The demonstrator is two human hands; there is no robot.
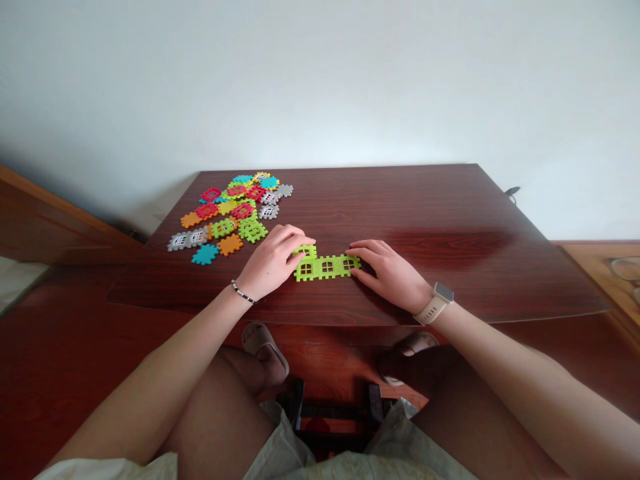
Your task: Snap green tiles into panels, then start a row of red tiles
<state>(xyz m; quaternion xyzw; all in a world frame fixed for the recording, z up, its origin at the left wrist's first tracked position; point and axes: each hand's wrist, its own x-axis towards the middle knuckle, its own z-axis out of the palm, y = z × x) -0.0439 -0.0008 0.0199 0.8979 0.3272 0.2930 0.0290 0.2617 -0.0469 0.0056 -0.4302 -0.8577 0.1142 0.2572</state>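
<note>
A person sits at a dark, glossy wooden table (395,207), both bare hands resting over its near side. Between the hands lies a strip of three bright green window pieces (327,268), toothed along the edges, joined end to end and lying flat. A fourth green piece (309,253) sits against the far edge of the strip's left end, partly covered by fingers; from where I stand, I cannot tell whether its teeth are locked in or merely touching.

The left hand (275,259), with a beaded bracelet (243,293) at the wrist, is closed on that fourth piece. The right hand (393,275), wearing a pale-strapped watch (435,303), pinches the strip's right end between thumb and fingers. Beyond the left hand, toward the far left, a loose spread of similar pieces (244,211) lies in red, orange, yellow, blue, green and grey, some overlapping.

Teeth pressed while out of line with their notches could jam or pop loose. Lifting or twisting the right end might part a joint in the strip. The smooth tabletop probably grips little, so uneven pushing could send the strip sliding.
</note>
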